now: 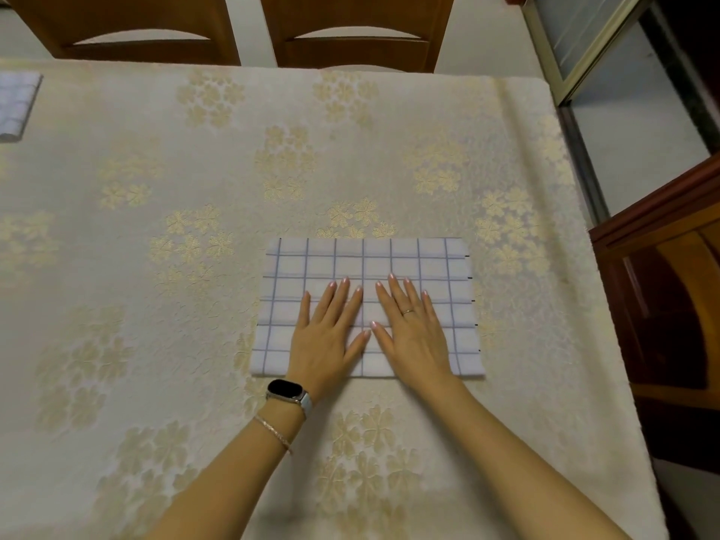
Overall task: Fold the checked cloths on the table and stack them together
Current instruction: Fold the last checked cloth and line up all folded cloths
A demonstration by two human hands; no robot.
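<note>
A white cloth with a blue check (350, 263) lies folded into a flat rectangle on the table, right of centre. Both my hands rest flat on it with fingers spread, side by side. My left hand (331, 329) covers its lower middle, and my right hand (413, 325), wearing a ring, lies just to the right. Neither hand grips anything. A second checked cloth (15, 103), folded, sits at the far left edge of the view, partly cut off.
The table wears a cream tablecloth with gold flowers (195, 189). Two wooden chairs (350, 33) stand at the far side. A dark wooden cabinet (670, 305) and a glass door (623, 91) are close on the right.
</note>
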